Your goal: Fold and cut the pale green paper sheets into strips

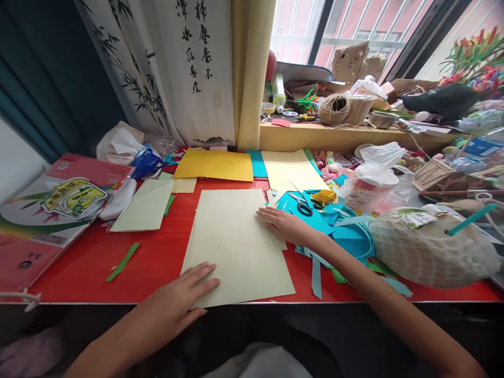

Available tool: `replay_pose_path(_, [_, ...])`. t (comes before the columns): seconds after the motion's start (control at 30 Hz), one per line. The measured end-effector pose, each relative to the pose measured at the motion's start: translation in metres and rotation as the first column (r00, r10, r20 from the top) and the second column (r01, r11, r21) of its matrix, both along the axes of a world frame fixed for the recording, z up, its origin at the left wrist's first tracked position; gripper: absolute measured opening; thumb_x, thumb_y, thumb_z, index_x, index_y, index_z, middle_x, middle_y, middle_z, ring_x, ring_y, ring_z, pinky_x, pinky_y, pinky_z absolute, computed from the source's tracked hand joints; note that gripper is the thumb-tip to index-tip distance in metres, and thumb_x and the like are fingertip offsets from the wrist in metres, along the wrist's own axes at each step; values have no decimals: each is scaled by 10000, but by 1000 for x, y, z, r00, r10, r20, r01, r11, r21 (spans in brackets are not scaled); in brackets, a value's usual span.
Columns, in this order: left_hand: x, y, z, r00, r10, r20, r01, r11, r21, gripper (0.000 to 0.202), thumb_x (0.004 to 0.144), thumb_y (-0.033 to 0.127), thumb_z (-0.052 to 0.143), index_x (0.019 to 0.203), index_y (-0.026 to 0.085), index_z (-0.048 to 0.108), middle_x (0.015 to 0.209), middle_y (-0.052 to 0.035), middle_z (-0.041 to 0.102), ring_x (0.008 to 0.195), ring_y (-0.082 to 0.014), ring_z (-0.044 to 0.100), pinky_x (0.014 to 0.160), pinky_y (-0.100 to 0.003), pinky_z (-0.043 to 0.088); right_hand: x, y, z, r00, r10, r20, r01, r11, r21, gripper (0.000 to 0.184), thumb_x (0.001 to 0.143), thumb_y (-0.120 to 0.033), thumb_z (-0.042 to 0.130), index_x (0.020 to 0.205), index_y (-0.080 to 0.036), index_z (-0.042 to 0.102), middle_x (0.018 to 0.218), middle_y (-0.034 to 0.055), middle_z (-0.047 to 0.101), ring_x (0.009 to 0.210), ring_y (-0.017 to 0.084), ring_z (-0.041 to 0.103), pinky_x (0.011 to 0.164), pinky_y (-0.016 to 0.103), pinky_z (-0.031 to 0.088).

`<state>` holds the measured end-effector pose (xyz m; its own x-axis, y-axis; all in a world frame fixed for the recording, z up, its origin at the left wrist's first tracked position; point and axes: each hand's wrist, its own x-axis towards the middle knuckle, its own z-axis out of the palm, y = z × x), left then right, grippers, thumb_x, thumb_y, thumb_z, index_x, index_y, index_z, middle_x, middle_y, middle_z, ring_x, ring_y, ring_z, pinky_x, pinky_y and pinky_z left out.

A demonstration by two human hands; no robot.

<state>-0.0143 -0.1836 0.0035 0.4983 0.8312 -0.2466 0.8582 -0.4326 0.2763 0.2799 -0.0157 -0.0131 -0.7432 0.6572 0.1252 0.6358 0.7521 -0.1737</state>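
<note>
Basically, head view: glossy red tabletop [84, 278] before a barred window [297, 31] and a white cloth curtain [216, 105] with black ink bamboo. Large pale-green paper sheet [240, 247] flat on it, centre, reaching the near edge. Left hand [188, 287] palm down at near left corner, fingers loosely spread, nothing gripped; right hand [284, 226] flat on far right side, fingers extended, holding nothing. Crowding the right: cut blue paper scraps [356, 236], black-handled metal scissors [307, 206] on top, pale round bundle in white netting [429, 249]. Left: pink printed paper pack [35, 252], narrow green paper strip [123, 261].

Bright daylight enters through the window [297, 29], leaving the bottom dim.
</note>
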Motion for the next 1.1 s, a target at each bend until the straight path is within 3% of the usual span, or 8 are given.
replay_pose_path(0.13, [-6,-1,-1,1000,12,12,-12,1000,-21,443,905,355,386,1346,394,405,1493,56,265,1336,-217,326,1038,-395,381,4,6,-4,999,-3,47,0,998,65,465,963,-366,319,1334,-125,463,1361,118,493,1275,272,432,1030,439,401])
replay_pose_path(0.33, [-12,3,3,997,44,61,-40,997,-63,395,901,441,373,1287,457,457,1477,85,308,1300,-220,394,1015,-389,411,27,-4,2,996,-60,59,52,991,126,388,960,-314,355,1266,-145,523,1276,110,572,1204,267,506,1032,475,375])
replay_pose_path(0.57, [-12,17,14,972,133,195,-121,990,-69,352,906,433,361,1078,319,646,1230,39,617,1156,-184,558,999,-291,433,26,-31,6,988,-135,-77,150,956,252,390,957,-299,359,1279,-137,509,1328,106,530,1283,251,424,1096,495,289])
replay_pose_path(0.67, [-14,22,16,959,139,247,-119,988,-95,292,894,392,401,1032,322,649,1333,35,534,1183,-201,535,961,-282,458,19,-66,11,985,-99,-143,127,971,203,397,956,-315,371,1268,-118,517,1300,113,555,1241,232,477,1084,455,340])
replay_pose_path(0.77, [-21,23,12,936,169,310,-118,977,-177,273,877,328,439,1090,322,610,1441,11,408,1251,-219,466,956,-286,457,14,-106,11,990,36,-134,-21,993,116,463,932,-430,404,1256,-123,531,1231,102,611,1136,230,572,1031,424,424])
replay_pose_path(0.87, [-30,25,3,904,211,373,-120,960,-254,283,875,288,425,1094,322,600,1467,-5,367,1267,-231,447,951,-305,461,11,-132,4,992,50,-120,-39,995,95,542,872,-519,470,1210,-108,571,1267,135,578,1220,297,494,1020,449,432])
replay_pose_path(1.0, [-39,32,-1,868,258,426,-183,961,-208,195,855,352,464,917,316,646,1384,17,481,1223,-234,492,966,-330,450,14,-141,-5,995,12,-102,-4,997,74,398,929,-346,447,1246,-126,546,1338,118,517,1282,291,416,1030,447,424])
replay_pose_path(1.1, [-36,42,5,745,366,557,-339,928,-156,162,805,433,539,774,302,629,1161,15,633,1130,-235,554,906,-319,487,16,-139,-6,993,46,-109,-42,998,44,405,942,-254,427,1324,-128,470,1375,109,476,1333,270,332,1061,436,394])
